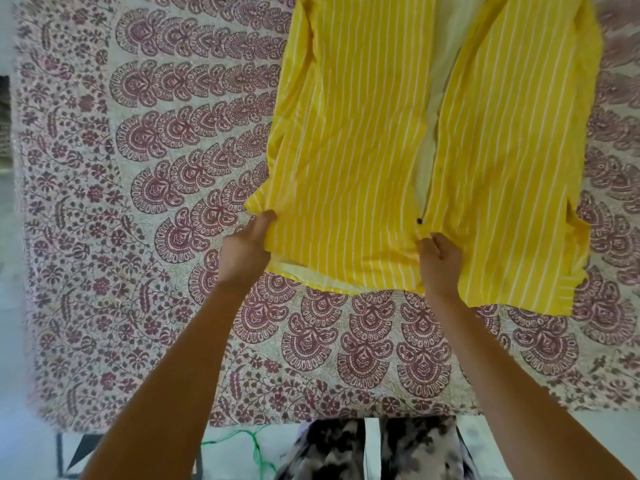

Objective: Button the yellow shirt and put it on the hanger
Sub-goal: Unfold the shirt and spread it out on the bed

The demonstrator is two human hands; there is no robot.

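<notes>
Shirt: yellow shirt [363, 150], thin white stripes, lies flat on the bedspread [138, 202], front up. Takes the 12 to 3 o'clock part of the view; hem twd the person, collar end runs out of frame at 12.
Front: two panels gape from 12 o'clock down the middle, pale inside showing betw them. They close in on each other low down, nr the hem.
Button: one small dark button [419, 221] at the inner edge of the panel on the 9 o'clock side, just above the hem. Can't tell if it's fastened.
L hand: L hand [247, 249] at the shirt's 7 o'clock corner, grasping the side edge; thumb on top of the cloth, fingers curled under it. Forearm comes up from 7 o'clock.
R hand: R hand [440, 261] at the shirt's 6 o'clock, where the panels meet. Fingers bent, pinching the cloth just below the button; fingertips sit at the button's 5 o'clock, not on it. Forearm comes up from 5 o'clock.
Hem: near panel's corner a bit lifted by the L hand, pale underlayer peeking out along the bottom edge at 6-7 o'clock.
Bedspread: cream w/ maroon paisley and flower print, covers most of the view.
Below: at 6 o'clock the person's black-and-white blotched trousers [415, 452]; green cord [256, 443] on the pale floor [10, 271] beside them, at 7.
</notes>
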